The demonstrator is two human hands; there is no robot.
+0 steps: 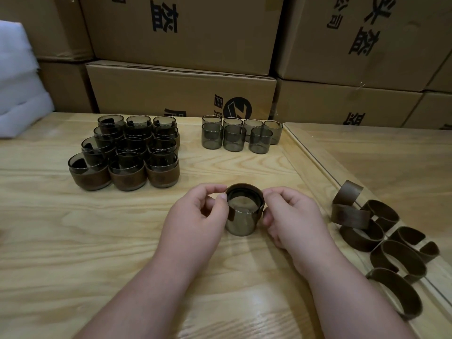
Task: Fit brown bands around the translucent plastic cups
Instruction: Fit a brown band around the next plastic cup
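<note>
A smoky cup stands on the wooden table, a brown band around its rim. The left hand and right hand pinch this band. Behind, cardboard boxes carry dark Chinese characters and a round "Z" logo.

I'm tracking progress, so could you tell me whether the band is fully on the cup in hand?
Not yet. The band circles only the top of the cup; both hands, left and right, pinch its edges.
</note>
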